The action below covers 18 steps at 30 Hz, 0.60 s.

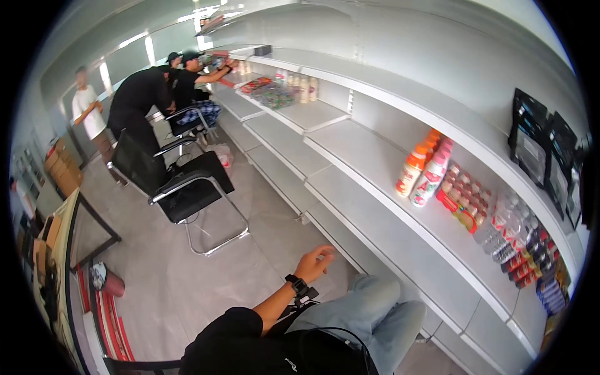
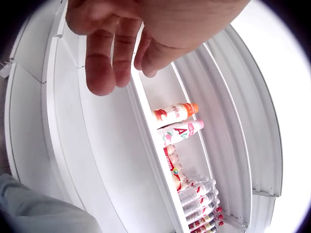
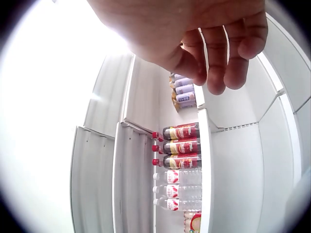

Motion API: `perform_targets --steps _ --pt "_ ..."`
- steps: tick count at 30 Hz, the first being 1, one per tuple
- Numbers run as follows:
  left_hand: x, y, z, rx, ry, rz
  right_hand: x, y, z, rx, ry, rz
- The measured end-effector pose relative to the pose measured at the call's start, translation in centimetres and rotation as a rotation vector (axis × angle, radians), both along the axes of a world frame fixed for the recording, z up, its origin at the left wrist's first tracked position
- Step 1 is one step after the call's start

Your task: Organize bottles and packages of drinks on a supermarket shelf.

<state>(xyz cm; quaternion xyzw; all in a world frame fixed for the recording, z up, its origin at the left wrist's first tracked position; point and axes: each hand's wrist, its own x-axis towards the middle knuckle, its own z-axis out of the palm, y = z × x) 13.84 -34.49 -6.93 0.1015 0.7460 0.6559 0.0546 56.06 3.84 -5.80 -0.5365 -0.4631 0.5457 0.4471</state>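
White shelving point(image 1: 350, 150): standing before both hands, its tiers running past them.
Left hand point(image 1: 315, 264): hanging in front of the shelving, fingers loosely bent and partly apart, holding nothing.
Black wristwatch point(image 1: 296, 285): circling the left wrist.
Right hand point(image 3: 194, 29): hovering by the shelving, fingers relaxed and slightly curved, gripping nothing.
Orange-capped bottles point(image 1: 410, 169) and pink-capped bottles point(image 1: 430, 179): standing side by side, right of the left hand and well apart from it.
Red-capped soda bottles point(image 3: 182, 147): standing beyond the right fingertips, next to clear bottles point(image 3: 184, 191).
Purple cans point(image 3: 184, 90): showing nearest those fingertips.
Black chair point(image 1: 194, 181): standing left of the left hand.
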Motion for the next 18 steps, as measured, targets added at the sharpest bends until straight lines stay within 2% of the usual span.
perform_targets --steps 2,3,4,6,9,10,13,16,17,18 --pt "0.8 0.2 0.7 -0.025 -0.011 0.06 -0.5 0.3 -0.2 0.013 0.016 0.002" --pt "0.3 0.1 -1.2 -0.059 0.093 0.103 -3.4 3.0 -2.1 -0.019 0.037 0.207" --pt "-0.4 0.2 -3.3 -0.079 0.201 0.122 -2.3 3.6 -2.6 -0.027 0.07 0.171" --pt "0.3 0.1 -2.4 -0.085 0.135 0.086 0.5 1.6 -3.3 -0.038 0.156 0.01" --pt "0.0 0.8 -3.3 0.0 0.148 0.043 0.5 0.6 -2.9 -0.032 0.19 -0.083" --pt "0.6 1.0 -2.8 0.016 0.119 0.05 0.9 0.7 -3.2 -0.034 0.214 -0.074" --pt "1.2 2.1 -2.5 -0.015 0.286 0.081 1.7 1.0 -3.1 -0.039 0.274 -0.064" --pt "1.4 2.7 -2.5 -0.048 0.251 0.041 1.4 0.8 -3.3 -0.052 0.274 -0.086" --pt "2.3 3.0 -0.7 0.01 0.047 -0.02 1.2 0.8 -3.2 -0.06 0.277 -0.082" --pt "2.1 3.2 -0.4 -0.02 0.067 -0.018 1.1 0.8 -3.1 -0.067 0.277 -0.078"
